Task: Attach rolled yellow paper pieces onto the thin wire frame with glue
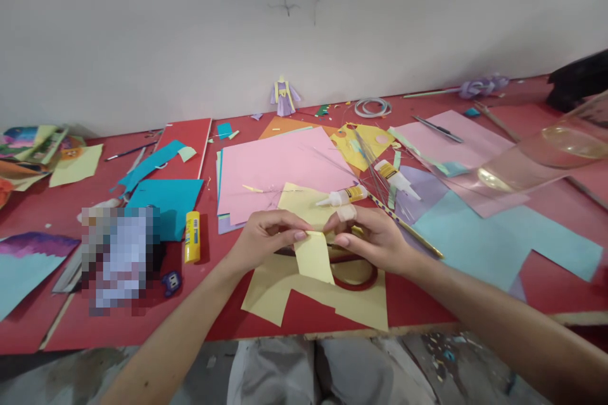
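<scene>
A small piece of pale yellow paper [314, 259] with a narrow fold along its top edge hangs from my left hand [270, 237]. That hand's thumb and fingers pinch the fold's left end. My right hand [375, 234], a bandage around one finger, curls its fingers at the fold's right corner; its thumb sits just beside the paper. Beneath both hands lie scissors with red handles [358, 285], partly covered, on a larger cut yellow sheet [266, 297]. Just beyond the fingers, a small white glue bottle [339, 196] rests on its side.
Pink sheets [280, 164] lie ahead on the red table [190, 304]. A yellow glue stick [192, 237] stands at left; a second glue bottle [396, 177] and a pencil [411, 231] are at right. A transparent cup [536, 152] leans in from the right. A paper doll [284, 98] stands against the wall.
</scene>
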Action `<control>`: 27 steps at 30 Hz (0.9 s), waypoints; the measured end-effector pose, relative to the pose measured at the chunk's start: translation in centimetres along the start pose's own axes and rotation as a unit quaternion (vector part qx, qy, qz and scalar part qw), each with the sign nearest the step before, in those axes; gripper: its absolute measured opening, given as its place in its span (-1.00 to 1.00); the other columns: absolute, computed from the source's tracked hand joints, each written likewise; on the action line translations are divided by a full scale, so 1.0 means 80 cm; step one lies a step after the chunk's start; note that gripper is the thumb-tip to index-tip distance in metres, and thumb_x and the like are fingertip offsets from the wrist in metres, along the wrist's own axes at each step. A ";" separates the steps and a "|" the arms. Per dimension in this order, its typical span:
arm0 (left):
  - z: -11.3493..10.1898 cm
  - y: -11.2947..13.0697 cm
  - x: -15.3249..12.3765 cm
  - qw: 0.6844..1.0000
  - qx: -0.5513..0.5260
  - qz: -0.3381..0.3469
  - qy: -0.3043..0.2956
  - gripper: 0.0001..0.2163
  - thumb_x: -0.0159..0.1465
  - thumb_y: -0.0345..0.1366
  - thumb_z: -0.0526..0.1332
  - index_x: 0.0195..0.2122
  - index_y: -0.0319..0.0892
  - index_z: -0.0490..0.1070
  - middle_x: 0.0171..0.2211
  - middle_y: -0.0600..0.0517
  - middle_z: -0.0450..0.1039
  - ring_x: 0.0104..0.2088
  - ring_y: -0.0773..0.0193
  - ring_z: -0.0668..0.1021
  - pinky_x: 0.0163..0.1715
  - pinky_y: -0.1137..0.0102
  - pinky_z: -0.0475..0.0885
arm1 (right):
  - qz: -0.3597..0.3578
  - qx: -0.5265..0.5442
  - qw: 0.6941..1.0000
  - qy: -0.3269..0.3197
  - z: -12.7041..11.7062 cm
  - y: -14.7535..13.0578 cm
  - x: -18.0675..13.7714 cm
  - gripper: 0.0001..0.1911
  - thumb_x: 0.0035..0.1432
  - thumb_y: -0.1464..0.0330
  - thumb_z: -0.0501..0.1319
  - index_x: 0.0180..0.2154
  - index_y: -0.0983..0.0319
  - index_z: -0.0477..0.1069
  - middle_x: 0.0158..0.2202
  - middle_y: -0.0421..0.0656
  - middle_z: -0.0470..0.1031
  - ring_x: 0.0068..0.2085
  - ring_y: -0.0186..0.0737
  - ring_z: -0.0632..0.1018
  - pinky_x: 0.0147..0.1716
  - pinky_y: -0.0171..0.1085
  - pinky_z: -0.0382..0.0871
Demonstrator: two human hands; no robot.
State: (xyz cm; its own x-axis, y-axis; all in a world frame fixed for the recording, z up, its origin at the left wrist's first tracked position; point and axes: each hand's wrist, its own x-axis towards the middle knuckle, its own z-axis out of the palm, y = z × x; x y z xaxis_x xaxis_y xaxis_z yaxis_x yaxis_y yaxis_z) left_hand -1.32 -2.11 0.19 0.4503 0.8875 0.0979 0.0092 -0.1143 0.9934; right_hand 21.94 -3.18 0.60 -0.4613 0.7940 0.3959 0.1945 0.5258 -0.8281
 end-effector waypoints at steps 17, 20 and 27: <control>0.008 0.005 0.004 0.978 0.198 0.072 -0.004 -0.86 0.30 -0.26 0.27 -0.24 -0.16 0.60 -0.32 -0.03 0.64 -0.33 0.28 0.64 -0.40 0.50 0.52 | -0.017 -0.132 0.991 0.006 0.011 0.012 0.002 -0.74 0.32 0.23 0.15 -0.36 0.23 0.43 -0.57 -0.25 0.40 -0.57 -0.38 0.37 -0.55 -0.38 0.20; 0.009 0.003 0.004 0.962 0.252 0.105 0.012 -0.87 0.30 -0.27 0.26 -0.24 -0.16 0.58 -0.34 -0.01 0.63 -0.39 0.32 0.61 -0.43 0.49 0.48 | -0.015 -0.151 0.988 0.005 0.013 0.015 0.001 -0.77 0.33 0.27 0.14 -0.33 0.25 0.44 -0.56 -0.24 0.40 -0.57 -0.39 0.35 -0.55 -0.39 0.19; 0.010 0.000 0.003 0.934 0.316 0.168 0.015 -0.86 0.35 -0.27 0.21 -0.23 -0.16 0.56 -0.38 0.00 0.62 -0.43 0.34 0.58 -0.40 0.44 0.45 | -0.016 -0.193 0.981 -0.006 0.016 0.021 -0.001 -0.76 0.33 0.27 0.14 -0.38 0.23 0.39 -0.59 -0.27 0.34 -0.59 -0.39 0.30 -0.57 -0.38 0.13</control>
State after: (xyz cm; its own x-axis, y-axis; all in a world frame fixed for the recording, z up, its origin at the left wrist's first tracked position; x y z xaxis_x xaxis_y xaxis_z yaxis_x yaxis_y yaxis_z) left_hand -0.46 -2.25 0.21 0.4971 0.7649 0.4095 0.4006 -0.6210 0.6737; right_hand 21.22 -2.76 -1.32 -0.4821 0.7731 0.4122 0.4925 0.6283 -0.6023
